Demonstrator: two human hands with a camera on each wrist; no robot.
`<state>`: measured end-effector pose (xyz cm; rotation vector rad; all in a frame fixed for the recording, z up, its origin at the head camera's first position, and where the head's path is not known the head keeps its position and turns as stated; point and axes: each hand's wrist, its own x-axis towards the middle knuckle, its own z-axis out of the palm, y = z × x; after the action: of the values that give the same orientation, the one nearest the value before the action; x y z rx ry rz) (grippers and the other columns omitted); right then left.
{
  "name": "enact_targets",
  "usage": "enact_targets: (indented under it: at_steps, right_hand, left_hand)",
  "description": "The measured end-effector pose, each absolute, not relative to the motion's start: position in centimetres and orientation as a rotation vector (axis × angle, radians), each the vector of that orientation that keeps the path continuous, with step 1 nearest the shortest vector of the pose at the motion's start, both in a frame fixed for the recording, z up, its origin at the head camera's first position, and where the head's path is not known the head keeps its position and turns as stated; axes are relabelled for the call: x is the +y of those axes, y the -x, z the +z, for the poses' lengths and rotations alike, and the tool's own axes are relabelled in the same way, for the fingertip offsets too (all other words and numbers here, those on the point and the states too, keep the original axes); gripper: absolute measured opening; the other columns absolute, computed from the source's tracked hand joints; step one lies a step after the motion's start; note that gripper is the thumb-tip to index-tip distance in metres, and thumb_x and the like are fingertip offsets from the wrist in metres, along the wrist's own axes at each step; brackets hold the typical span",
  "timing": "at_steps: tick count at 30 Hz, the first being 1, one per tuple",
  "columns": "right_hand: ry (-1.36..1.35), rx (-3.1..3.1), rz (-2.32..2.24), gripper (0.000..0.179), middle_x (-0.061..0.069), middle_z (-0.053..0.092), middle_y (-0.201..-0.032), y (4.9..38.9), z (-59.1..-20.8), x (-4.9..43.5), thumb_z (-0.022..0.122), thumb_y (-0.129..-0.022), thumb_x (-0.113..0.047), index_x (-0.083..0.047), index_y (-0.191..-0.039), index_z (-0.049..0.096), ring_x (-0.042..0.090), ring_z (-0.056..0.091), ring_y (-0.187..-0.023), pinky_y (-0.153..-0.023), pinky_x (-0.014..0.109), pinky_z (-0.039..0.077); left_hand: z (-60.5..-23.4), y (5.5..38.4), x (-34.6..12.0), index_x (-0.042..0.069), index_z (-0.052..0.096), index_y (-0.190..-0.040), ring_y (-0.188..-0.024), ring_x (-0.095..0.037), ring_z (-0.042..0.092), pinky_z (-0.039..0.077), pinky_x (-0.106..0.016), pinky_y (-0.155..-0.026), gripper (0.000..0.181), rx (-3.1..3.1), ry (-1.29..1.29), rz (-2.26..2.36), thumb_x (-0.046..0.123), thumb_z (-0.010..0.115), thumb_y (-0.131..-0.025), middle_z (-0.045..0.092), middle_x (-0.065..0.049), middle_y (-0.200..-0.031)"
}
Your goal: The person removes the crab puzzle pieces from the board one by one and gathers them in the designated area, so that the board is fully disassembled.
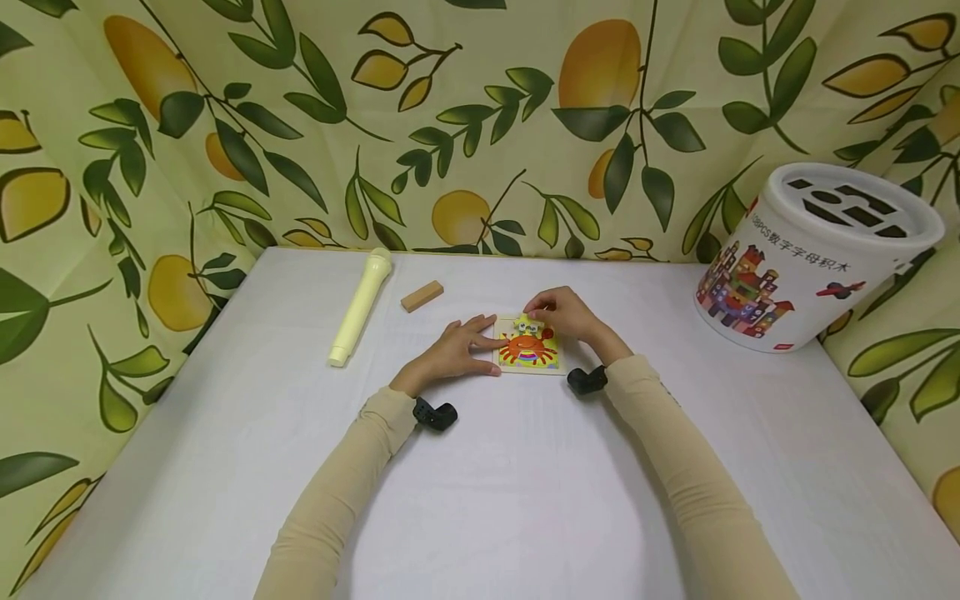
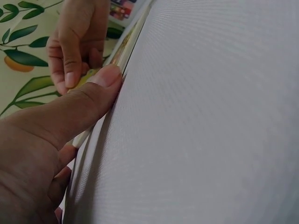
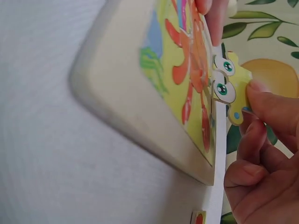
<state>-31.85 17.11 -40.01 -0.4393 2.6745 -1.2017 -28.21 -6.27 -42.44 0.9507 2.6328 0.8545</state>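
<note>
A square crab puzzle board (image 1: 531, 372) lies on the table, with a red crab picture (image 1: 527, 344) and a pale rim. My left hand (image 1: 453, 350) is spread at its left side, thumb (image 2: 106, 77) against the edge and another finger reaching onto the picture. Between thumb and fingertips, my right hand (image 1: 567, 313) pinches a yellow puzzle piece (image 3: 240, 84) with two cartoon eyes. That piece is tilted up over the board's far part, just beyond the crab's body. A small red-and-yellow piece (image 3: 198, 218) lies beside the board in the right wrist view.
A wooden block (image 1: 422, 296) and a pale yellow toy microphone (image 1: 360, 308) lie to the left of the board. At the back right stands a large white block bucket (image 1: 810, 258) with a slotted lid. A fruit-patterned curtain (image 1: 480, 125) hangs behind the white table.
</note>
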Motion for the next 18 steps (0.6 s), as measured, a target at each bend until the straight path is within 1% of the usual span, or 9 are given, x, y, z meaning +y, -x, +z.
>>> enact_targets:
  at_steps: [4,7,12,18]
  right_hand:
    - [0.391,2.661,-1.236,0.018,0.011,0.064,-0.097,31.9,-39.7,17.5,0.057,-0.091,-0.015,-0.003,-0.1,0.067,0.02,0.05,-0.084,-0.074,0.025,0.042]
    - [0.349,2.636,-1.275,0.02,0.01,0.063,-0.098,32.0,-39.6,18.5,0.058,-0.09,-0.017,-0.003,-0.101,0.066,0.019,0.051,-0.085,-0.073,0.024,0.042]
    - [0.274,2.608,-1.3,0.022,0.007,0.063,-0.096,32.0,-39.9,21.1,0.06,-0.09,-0.021,-0.003,-0.101,0.065,0.015,0.05,-0.08,-0.068,0.022,0.043]
    - [0.208,2.617,-1.282,0.032,0.006,0.065,-0.099,31.5,-40.1,24.6,0.062,-0.088,-0.028,-0.002,-0.106,0.065,0.014,0.05,-0.082,-0.071,0.024,0.041]
  left_hand:
    - [-42.5,28.2,-6.2,0.022,0.057,-0.126,-0.143,-0.025,0.013,0.004,-0.05,-0.114,0.055,2.632,-0.947,0.858,0.038,0.072,-0.076,0.025,-0.007,-0.152]
    - [-42.4,28.3,-6.1,0.022,0.057,-0.126,-0.143,-0.024,0.013,0.004,-0.05,-0.114,0.055,2.633,-0.942,0.852,0.038,0.072,-0.076,0.025,-0.006,-0.152]
    - [-42.4,28.2,-6.0,0.022,0.057,-0.127,-0.143,-0.023,0.012,0.003,-0.048,-0.115,0.055,2.624,-0.931,0.858,0.037,0.073,-0.076,0.024,-0.006,-0.152]
    - [-42.7,28.3,-6.2,0.022,0.057,-0.126,-0.143,-0.023,0.012,0.003,-0.048,-0.115,0.056,2.639,-0.935,0.848,0.038,0.073,-0.075,0.024,-0.005,-0.152]
